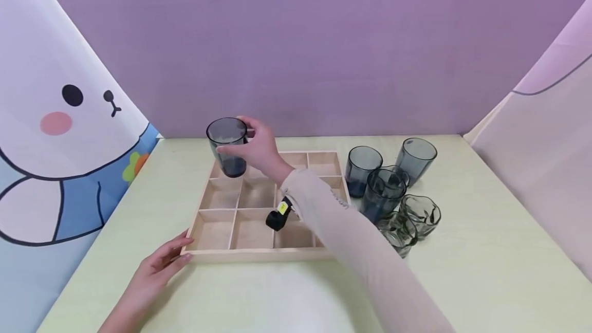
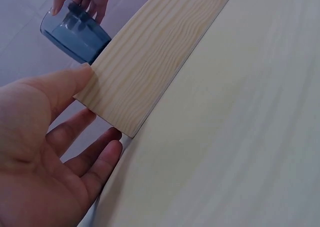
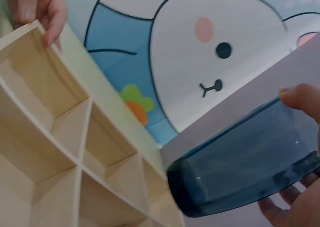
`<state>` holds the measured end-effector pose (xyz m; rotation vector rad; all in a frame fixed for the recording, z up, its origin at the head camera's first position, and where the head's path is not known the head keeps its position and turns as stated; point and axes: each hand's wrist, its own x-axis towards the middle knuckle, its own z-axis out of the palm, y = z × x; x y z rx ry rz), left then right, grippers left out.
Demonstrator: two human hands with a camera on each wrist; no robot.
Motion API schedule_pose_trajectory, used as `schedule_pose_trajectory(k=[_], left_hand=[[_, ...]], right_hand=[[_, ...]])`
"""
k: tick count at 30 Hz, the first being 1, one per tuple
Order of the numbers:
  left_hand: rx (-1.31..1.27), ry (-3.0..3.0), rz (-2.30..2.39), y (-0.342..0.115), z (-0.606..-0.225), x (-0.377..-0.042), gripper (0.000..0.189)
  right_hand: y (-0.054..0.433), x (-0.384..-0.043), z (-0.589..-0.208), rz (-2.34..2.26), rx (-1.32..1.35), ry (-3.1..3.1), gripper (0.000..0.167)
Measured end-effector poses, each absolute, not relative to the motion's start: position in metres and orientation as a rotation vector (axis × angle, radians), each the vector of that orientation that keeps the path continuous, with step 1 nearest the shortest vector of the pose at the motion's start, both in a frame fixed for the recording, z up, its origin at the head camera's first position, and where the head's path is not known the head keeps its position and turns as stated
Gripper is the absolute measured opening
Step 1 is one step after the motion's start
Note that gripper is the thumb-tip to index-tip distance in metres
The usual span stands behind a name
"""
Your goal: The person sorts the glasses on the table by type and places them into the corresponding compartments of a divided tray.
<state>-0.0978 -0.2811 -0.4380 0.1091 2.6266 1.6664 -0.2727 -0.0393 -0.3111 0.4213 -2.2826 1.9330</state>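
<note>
My right hand holds a blue-grey glass mug above the back left part of a wooden compartment tray. The mug is nearly upright, its base just over the back left compartments. In the right wrist view, thumb and fingers lie on opposite sides of the mug. At the tray's front left corner, my left hand grips the wood. The left wrist view has its thumb on one face of the corner and the fingers around the other.
Right of the tray stand several blue-grey glass mugs, close together. Nearer the front are two wavy greenish-grey glasses. The right sleeve crosses over the tray's right part. A purple backdrop rises behind the pale table.
</note>
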Motion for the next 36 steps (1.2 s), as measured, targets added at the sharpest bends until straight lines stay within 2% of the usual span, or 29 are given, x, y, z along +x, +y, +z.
schedule_pose_trajectory(k=[17, 24, 36], left_hand=[[0.111, 2.655, 1.605, -0.285, -0.441, -0.099, 0.042], [0.116, 2.647, 1.607, -0.284, -0.441, -0.098, 0.041], [0.115, 2.647, 1.591, -0.282, -0.439, -0.099, 0.040]], right_hand=[[-0.068, -0.281, -0.347, 1.961, 0.357, -2.212, 0.082], [-0.067, -0.284, -0.359, 1.926, 0.280, -2.261, 0.079], [-0.070, -0.290, -0.372, 1.865, 0.305, -2.380, 0.080]])
